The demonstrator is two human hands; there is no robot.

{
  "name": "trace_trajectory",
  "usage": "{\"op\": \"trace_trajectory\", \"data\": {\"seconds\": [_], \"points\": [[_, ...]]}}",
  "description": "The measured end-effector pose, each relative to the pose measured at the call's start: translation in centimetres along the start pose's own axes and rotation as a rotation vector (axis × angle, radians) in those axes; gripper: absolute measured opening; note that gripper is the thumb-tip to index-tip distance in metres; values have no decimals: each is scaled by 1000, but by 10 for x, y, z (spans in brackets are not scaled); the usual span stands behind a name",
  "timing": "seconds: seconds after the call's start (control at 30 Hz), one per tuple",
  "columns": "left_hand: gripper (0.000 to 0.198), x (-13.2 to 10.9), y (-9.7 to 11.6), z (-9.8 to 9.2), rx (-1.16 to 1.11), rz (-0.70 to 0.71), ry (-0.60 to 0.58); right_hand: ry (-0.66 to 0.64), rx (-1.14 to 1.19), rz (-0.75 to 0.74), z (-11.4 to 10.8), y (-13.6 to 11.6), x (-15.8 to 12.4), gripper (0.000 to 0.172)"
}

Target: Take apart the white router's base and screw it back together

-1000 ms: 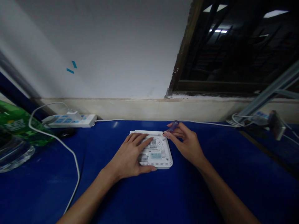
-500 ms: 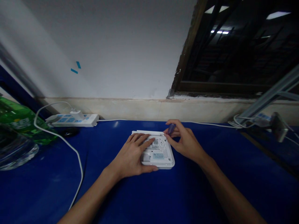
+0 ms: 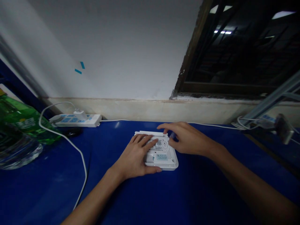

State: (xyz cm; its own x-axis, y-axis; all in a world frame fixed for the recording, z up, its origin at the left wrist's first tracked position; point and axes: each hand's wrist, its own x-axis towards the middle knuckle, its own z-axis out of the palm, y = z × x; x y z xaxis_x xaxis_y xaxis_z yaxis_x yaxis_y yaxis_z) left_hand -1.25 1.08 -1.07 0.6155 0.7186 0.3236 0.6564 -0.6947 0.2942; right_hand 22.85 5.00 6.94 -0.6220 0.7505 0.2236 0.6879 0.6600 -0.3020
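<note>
A white router (image 3: 164, 157) lies bottom up on the blue table (image 3: 187, 193), its vent holes and labels showing. My left hand (image 3: 136, 156) lies flat on its left half, fingers spread on top and thumb along the near edge. My right hand (image 3: 187, 139) hovers over the router's far right corner. Its fingers curl around a small purple tool (image 3: 172, 135), of which only a bit shows under the palm. The forefinger points left over the router's back edge.
A white power strip (image 3: 77, 120) with a plug lies at the wall on the left, and its white cable (image 3: 82, 156) loops across the table. A green bottle (image 3: 25, 122) and a glass dish (image 3: 16, 150) stand far left. Cables and a plug (image 3: 257, 123) lie at the right under a metal bar.
My right hand has tipped over and lowered onto the router's far right corner, hiding most of the purple tool. The left hand has stayed on the router.
</note>
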Motion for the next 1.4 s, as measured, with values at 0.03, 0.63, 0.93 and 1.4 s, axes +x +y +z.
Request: {"op": "trace_trajectory", "data": {"seconds": [0.03,0.63,0.93,1.4], "points": [[98,0,0,0,0,0,1,10,-26,13,1,1,1,42],[98,1,0,0,17,-5,-18,171,27,-30,15,-1,-7,55],[96,0,0,0,27,-1,-14,197,2,12,17,-3,-6,49],[99,1,0,1,51,-10,-31,165,-22,-9,20,3,-8,36]]}}
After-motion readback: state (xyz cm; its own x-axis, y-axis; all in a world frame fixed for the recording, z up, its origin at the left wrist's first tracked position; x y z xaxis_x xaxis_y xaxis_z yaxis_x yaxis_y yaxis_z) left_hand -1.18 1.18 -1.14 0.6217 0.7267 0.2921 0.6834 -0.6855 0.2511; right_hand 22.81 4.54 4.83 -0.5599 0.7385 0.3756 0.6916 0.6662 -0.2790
